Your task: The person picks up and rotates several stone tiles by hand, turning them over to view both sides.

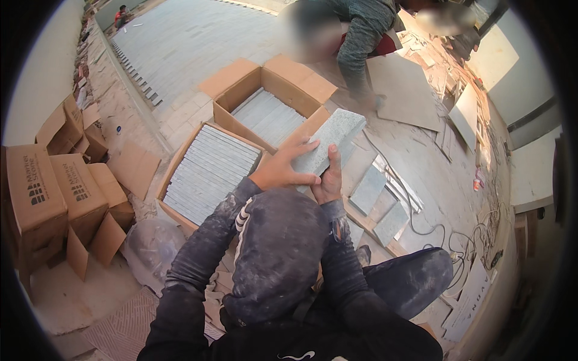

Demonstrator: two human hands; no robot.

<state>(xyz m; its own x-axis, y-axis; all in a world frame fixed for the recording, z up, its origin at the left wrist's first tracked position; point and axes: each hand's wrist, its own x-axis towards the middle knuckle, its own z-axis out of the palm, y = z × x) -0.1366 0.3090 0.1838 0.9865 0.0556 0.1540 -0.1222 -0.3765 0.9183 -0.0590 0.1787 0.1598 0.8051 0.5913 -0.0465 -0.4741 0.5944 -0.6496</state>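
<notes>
A grey rectangular stone tile is held up in front of me, tilted, its far end pointing up and to the right. My left hand grips its left side, with fingers spread across the face. My right hand holds the near right edge, thumb up along the tile. Just to the left stands an opened cardboard box packed with rows of grey tiles. Behind it, a second open box holds more tiles. Right of my hands, a cut grey tile lies on a wooden board.
A co-worker's arm reaches down beside a large flat board. Empty-looking cartons and clear plastic are at left. A dark cable crosses the floor at right. Laid paving stretches behind; another person sits far left.
</notes>
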